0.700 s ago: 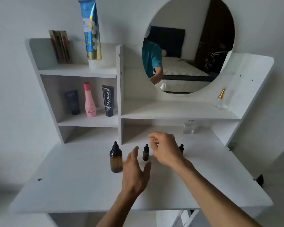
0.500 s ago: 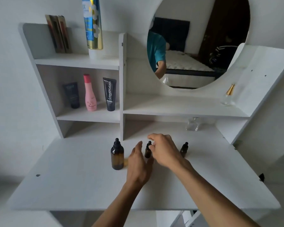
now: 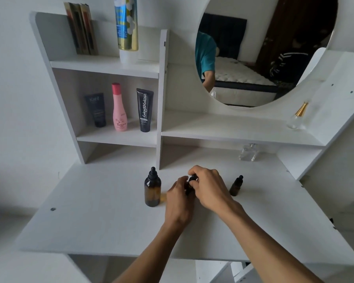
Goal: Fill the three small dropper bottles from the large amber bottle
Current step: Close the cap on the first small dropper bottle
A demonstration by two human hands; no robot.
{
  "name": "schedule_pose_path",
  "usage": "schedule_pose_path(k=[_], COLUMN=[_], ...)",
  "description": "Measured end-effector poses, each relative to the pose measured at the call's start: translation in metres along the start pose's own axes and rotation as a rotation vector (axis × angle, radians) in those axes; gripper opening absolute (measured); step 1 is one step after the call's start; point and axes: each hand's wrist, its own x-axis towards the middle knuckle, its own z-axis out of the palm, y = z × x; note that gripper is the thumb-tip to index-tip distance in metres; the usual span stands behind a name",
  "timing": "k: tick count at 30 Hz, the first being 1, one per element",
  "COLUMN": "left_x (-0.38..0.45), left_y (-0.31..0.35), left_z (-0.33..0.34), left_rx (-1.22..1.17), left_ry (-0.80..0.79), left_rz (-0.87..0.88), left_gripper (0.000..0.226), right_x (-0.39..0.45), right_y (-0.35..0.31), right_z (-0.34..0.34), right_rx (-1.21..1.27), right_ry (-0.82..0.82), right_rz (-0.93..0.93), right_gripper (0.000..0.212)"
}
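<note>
Two bare forearms are seen reaching from the near edge over a white table top (image 3: 102,221) of matt laminate with a faint grain. The left hand (image 3: 179,198) is curled round the body of a small dropper bottle (image 3: 190,185), standing at mid-table; only its black cap and a sliver of dark glass are visible between the hands. The right hand (image 3: 209,187) is placed over the same bottle, its fingertips pinching the cap from above.

Just left of the hands, a large amber bottle (image 3: 152,190) is found upright, cylindrical, of smooth brown glass with a black rubber dropper bulb. To the right, apart from the hands, a second small dropper bottle (image 3: 235,186) is noted, upright and capped. Two small bottles are counted; a third cannot be made out.

Farther back, under the low shelf, one clear square glass bottle (image 3: 248,153) is recorded. On the left shelf three containers stand: a dark tube (image 3: 96,110), a pink bottle (image 3: 119,108) and a black tube (image 3: 145,110). On the right shelf one clear flask with a gold cap (image 3: 296,117) is seen. Above it a round mirror (image 3: 264,48) is mounted. On the top shelf one blue-and-gold tube (image 3: 126,27) and some upright flat packets (image 3: 82,27) are stored.
</note>
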Motion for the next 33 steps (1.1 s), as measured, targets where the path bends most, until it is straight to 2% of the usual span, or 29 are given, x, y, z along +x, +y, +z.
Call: schedule_pose_path(k=[12,22,29,33], left_x=[-0.041,-0.048,-0.047,-0.044], left_y=[-0.008,-0.010,-0.013,-0.017], left_z=[-0.017,-0.022,-0.022,-0.022], left_rx=[0.099,0.141,0.145,0.149], left_ry=[0.033,0.029,0.040,0.051], left_rz=[0.077,0.061,0.043,0.049], left_gripper=[0.021,0.010,0.016,0.020], right_x=[-0.039,-0.048,-0.041,-0.033], right_y=[-0.002,-0.006,-0.008,-0.010], right_z=[-0.002,0.000,-0.001,0.001], right_rx=[0.049,-0.002,-0.054,-0.108], right_ry=[-0.053,-0.085,-0.102,-0.111], right_rz=[-0.042,-0.048,-0.066,-0.055], right_gripper=[0.024,0.027,0.028,0.019])
